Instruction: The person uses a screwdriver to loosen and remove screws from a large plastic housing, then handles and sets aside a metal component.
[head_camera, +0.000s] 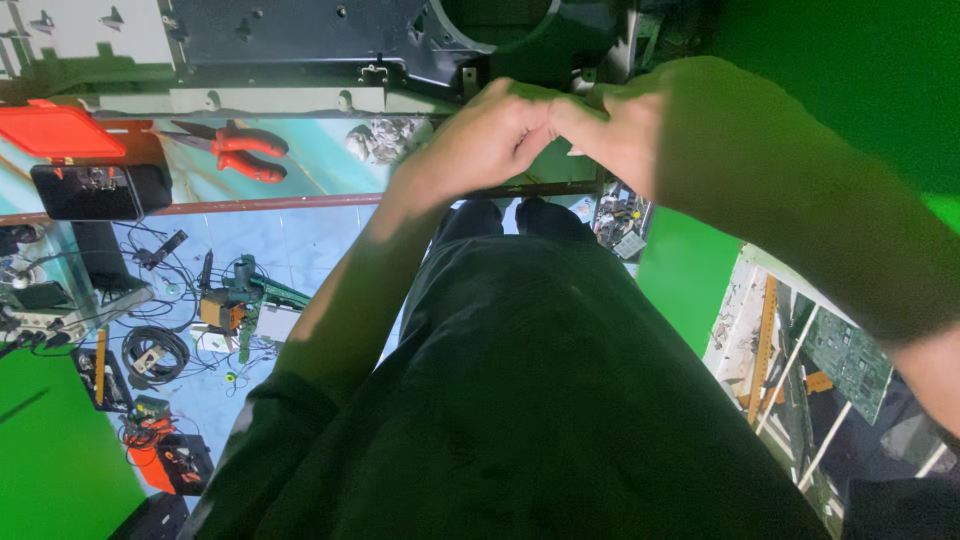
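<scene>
My left hand (485, 140) and my right hand (615, 135) meet fingertip to fingertip at the top middle of the head view. Both have their fingers curled and pinched together. Whatever sits between the fingertips is too small or too hidden to make out. The hands hover at the near edge of a dark metal chassis (330, 40) with a large round opening. Just under them lies a green panel (550, 165). Below are my legs in dark trousers (520, 380) and my dark shoes (505, 215).
Red-handled pliers (240, 150) lie on the bench to the left, beside a red tray (55, 130) and a black phone (95, 190). Cables and small electronic parts (170, 340) litter the blue floor. A green circuit board (850, 355) lies at the right.
</scene>
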